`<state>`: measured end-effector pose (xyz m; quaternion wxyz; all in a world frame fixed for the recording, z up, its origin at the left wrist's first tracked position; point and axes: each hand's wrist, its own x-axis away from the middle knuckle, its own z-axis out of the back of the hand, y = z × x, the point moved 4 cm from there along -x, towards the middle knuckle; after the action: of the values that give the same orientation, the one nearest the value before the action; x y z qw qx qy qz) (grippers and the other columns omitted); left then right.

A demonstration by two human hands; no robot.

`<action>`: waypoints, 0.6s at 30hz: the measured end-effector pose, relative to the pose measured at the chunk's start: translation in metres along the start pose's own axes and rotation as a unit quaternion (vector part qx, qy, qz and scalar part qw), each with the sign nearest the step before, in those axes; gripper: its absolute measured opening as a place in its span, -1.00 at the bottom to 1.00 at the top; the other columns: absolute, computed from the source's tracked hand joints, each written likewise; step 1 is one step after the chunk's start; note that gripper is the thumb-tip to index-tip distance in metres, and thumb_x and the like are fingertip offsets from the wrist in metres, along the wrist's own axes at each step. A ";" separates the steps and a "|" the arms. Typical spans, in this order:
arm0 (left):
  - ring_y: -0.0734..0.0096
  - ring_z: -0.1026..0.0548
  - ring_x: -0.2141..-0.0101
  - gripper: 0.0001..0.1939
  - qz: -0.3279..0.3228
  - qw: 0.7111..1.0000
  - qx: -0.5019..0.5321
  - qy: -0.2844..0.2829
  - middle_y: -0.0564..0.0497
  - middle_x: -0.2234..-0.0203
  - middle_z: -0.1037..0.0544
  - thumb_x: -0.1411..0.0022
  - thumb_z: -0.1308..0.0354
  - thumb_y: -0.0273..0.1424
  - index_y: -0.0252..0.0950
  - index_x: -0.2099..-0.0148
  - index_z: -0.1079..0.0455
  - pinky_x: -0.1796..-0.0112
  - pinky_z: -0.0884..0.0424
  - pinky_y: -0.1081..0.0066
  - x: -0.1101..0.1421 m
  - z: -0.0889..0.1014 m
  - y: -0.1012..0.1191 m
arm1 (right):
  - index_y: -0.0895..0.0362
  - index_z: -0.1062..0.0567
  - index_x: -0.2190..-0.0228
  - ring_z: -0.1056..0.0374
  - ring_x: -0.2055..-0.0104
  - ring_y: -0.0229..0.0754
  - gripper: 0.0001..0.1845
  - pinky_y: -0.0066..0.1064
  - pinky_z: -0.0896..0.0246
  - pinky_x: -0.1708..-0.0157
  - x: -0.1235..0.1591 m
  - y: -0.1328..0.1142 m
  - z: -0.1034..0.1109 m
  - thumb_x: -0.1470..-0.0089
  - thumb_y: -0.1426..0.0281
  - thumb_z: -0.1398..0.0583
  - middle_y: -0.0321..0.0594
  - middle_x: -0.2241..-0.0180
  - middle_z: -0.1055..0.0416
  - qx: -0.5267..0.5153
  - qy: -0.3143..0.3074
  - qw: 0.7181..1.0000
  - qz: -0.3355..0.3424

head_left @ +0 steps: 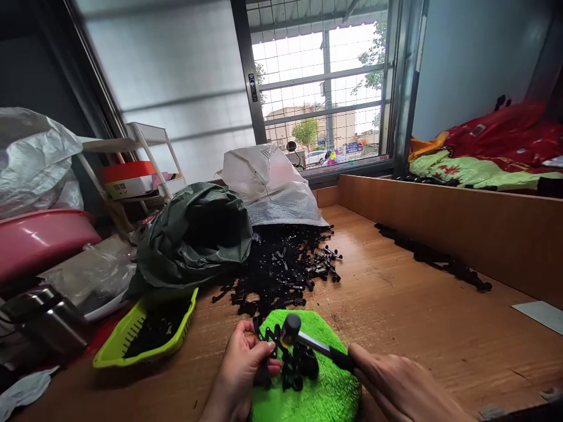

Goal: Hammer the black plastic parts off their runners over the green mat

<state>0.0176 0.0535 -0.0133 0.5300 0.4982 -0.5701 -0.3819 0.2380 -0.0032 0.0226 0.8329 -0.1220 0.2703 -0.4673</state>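
My left hand (248,360) pinches a small black plastic part (269,340) over a bright green fuzzy cloth pad (334,375). In my right hand (391,375) is a small hammer (319,344), gripped by its black handle. The hammer's dark head hangs close to my left fingers, above the pad; whether it touches the part I cannot tell. More black plastic parts (301,366) lie in a cluster on the pad, just below the hammer head. Beyond the pad spreads a big heap of similar black parts (281,264).
A yellow-green basket (189,319) with small black bits stands left of the pad. Behind it slumps a dark green sack (193,234), beside a white sack (272,187). A wooden board (440,208) edges the table at right. A steel flask (48,322) stands far left.
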 end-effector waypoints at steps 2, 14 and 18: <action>0.61 -0.35 0.76 -0.63 0.004 1.000 -0.002 -0.003 0.28 0.73 -0.33 0.12 -0.20 -0.46 -0.23 0.34 -0.03 0.69 -0.27 0.61 -0.002 0.000 -0.002 | 0.06 -0.30 0.34 -0.36 0.50 -0.05 -0.75 -0.36 -0.12 0.54 -0.005 -0.002 -0.001 -0.17 0.40 0.15 -0.22 0.50 -0.41 0.019 -0.024 0.999 -0.008; 0.60 -0.34 0.76 -0.65 0.012 1.000 -0.008 -0.025 0.28 0.72 -0.33 0.10 -0.16 -0.49 -0.22 0.38 0.01 0.69 -0.26 0.59 -0.005 0.002 -0.001 | 0.06 -0.27 0.29 -0.36 0.43 -0.04 -0.68 -0.35 -0.11 0.49 -0.007 -0.001 -0.003 -0.15 0.41 0.23 -0.17 0.47 -0.41 0.038 -0.040 0.998 -0.025; 0.63 -0.30 0.79 -0.62 0.007 1.000 -0.005 -0.027 0.29 0.74 -0.33 0.14 -0.19 -0.48 -0.21 0.38 0.01 0.72 -0.21 0.60 -0.008 0.002 -0.004 | 0.08 -0.31 0.34 -0.35 0.52 -0.02 -0.73 -0.34 -0.07 0.57 -0.010 -0.004 -0.005 -0.10 0.44 0.15 -0.19 0.54 -0.40 0.076 -0.071 0.994 -0.015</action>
<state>0.0155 0.0601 -0.0191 0.5198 0.4809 -0.5858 -0.3942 0.2279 0.0027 0.0235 0.8499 -0.0951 0.1720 -0.4889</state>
